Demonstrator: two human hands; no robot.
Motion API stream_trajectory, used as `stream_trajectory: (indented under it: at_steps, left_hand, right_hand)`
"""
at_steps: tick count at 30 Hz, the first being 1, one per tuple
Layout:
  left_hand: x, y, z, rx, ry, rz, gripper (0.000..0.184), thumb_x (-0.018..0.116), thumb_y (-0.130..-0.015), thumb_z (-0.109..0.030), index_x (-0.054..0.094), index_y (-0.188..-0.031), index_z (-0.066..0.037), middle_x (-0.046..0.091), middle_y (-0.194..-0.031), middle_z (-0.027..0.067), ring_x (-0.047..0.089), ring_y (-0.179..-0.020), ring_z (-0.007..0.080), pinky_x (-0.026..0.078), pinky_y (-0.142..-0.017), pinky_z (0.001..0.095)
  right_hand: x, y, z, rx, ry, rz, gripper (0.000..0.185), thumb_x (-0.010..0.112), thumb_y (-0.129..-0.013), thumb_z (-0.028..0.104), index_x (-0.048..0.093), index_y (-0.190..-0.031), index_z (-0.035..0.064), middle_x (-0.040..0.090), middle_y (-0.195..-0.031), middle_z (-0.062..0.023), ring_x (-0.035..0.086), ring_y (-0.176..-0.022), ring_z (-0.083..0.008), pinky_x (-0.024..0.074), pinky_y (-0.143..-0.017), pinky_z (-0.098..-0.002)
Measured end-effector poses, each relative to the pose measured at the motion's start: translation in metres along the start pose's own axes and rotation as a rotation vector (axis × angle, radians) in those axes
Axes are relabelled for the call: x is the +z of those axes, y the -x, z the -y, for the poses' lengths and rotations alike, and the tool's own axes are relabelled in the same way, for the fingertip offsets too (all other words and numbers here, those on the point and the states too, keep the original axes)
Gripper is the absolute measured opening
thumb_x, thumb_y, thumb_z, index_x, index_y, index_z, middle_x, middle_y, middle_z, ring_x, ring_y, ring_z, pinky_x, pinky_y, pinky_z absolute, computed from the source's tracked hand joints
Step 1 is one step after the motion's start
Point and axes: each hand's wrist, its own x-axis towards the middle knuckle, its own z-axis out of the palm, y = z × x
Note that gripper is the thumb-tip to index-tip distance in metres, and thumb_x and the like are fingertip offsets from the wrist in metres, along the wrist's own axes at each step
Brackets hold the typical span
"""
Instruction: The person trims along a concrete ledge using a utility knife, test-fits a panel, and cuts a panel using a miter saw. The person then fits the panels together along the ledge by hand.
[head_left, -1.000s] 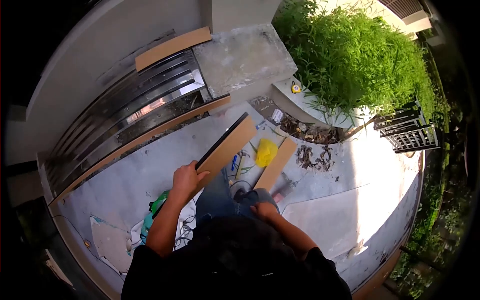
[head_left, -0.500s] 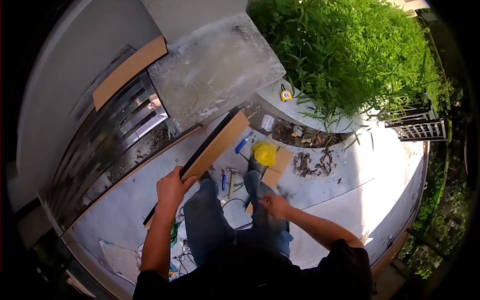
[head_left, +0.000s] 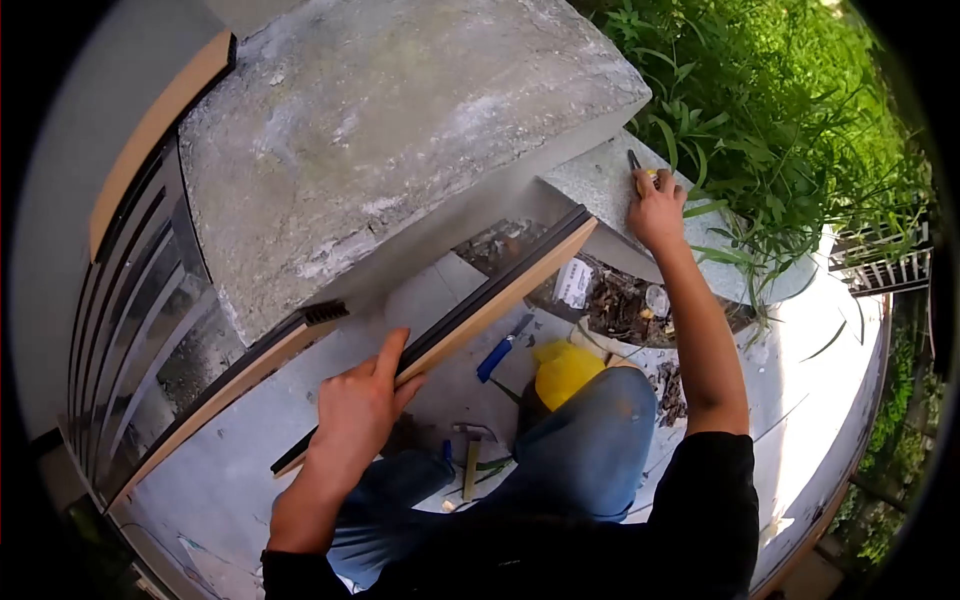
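My left hand (head_left: 352, 412) is closed around a long wood-toned board with a black edge (head_left: 505, 292), which slants up to the right over my legs. At the planter's pale stone ledge (head_left: 600, 180), my right hand (head_left: 658, 215) has its fingers around the yellow tape measure (head_left: 651, 175). Most of the tape measure is hidden by the fingers; its black strap sticks out to the upper left. Below the board's upper end lie a blue-handled tool (head_left: 496, 357) and a yellow plastic bag (head_left: 568, 374).
A hammer (head_left: 471, 468) lies on the floor by my legs. A rough concrete block (head_left: 400, 130) stands ahead. At left, wood-toned rails top a metal railing (head_left: 150, 250). Green plants (head_left: 780, 140) overhang the ledge, with dry leaves (head_left: 625, 305) and a white label (head_left: 573, 284) below.
My right hand has gone from beside my knee up to the ledge and taken hold of the tape measure. I have leaned forward; the board stays in my left hand, tilted lower.
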Motion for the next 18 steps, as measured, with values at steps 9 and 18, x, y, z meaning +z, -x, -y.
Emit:
stream_trajectory:
  at_steps: [9,18]
  left_hand:
    - [0.063,-0.020,0.016,0.100,-0.101,-0.068,0.066,0.074,-0.091,-0.047,0.053,-0.144,-0.015,0.071,-0.080,0.0127,0.071,-0.066,0.0348,0.055,-0.055,0.0428]
    - [0.018,-0.066,-0.046,0.245,0.112,-0.043,0.076,0.066,-0.080,-0.014,0.046,-0.151,0.002,0.075,-0.077,0.0184,0.076,-0.068,0.0336,0.060,-0.058,0.0448]
  right_hand:
    - [-0.084,0.134,0.109,-0.335,-0.598,0.640,0.044,0.076,-0.080,0.012,0.068,-0.123,0.0118,0.057,-0.134,-0.0231,0.051,-0.127,-0.0422,0.0445,-0.106,-0.0480]
    - [-0.057,0.178,0.179,0.281,-2.119,1.102,0.092,0.079,-0.090,0.047,0.033,-0.159,0.0058,0.045,-0.157,-0.0127,0.043,-0.146,-0.0282,0.0333,-0.122,-0.0461]
